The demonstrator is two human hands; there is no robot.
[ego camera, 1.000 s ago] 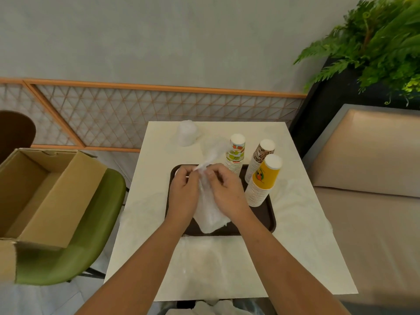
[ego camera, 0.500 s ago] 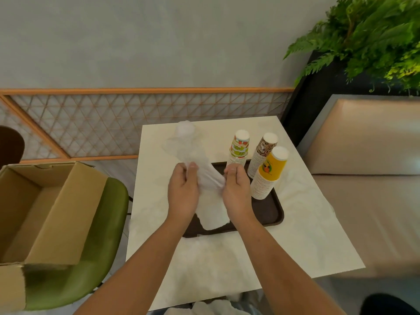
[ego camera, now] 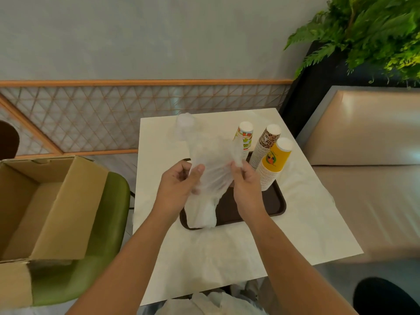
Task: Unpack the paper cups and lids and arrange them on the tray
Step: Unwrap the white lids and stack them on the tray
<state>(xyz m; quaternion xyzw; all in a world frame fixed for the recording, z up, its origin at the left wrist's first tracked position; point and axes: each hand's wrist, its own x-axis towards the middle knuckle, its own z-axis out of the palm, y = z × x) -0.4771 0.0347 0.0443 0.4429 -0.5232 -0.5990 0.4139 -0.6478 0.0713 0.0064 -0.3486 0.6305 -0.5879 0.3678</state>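
Both hands are up over the tray (ego camera: pixel 272 201), working at a thin, cloudy plastic bag (ego camera: pixel 214 171). The left hand (ego camera: pixel 177 185) has its thumb pressed flat on the film with the fingers curled behind it. The right hand (ego camera: pixel 246 185) pinches the bag's other side between thumb and fingertips, so the plastic is pulled taut between them. The bag is long and narrow. Its lower end sags onto the near left part of the tray, and from there it runs up and away toward the far edge of the tabletop (ego camera: pixel 204 258). Something white fills the bottom of it, but through the film I cannot make out what it is. Its top overlaps a pale see-through lump (ego camera: pixel 186 123) by the far edge, and I cannot tell where one stops and the other starts. Three stacks of paper cups stand upside down along the tray's right side. A fruit-print stack (ego camera: pixel 246 135) is half hidden behind the bag. A brown stack (ego camera: pixel 268 138) stands just beside it, with a yellow stack (ego camera: pixel 276 159) nearest the right edge. The tray's left edge is covered by the bag and the left wrist. More crumpled plastic (ego camera: pixel 216 302) shows past the near edge of the tabletop, cut off by the frame. To the left, an open cardboard box (ego camera: pixel 45 201) sits on a green chair (ego camera: pixel 109 223). To the right are a padded bench (ego camera: pixel 363 178) and a leafy plant (ego camera: pixel 375 30).
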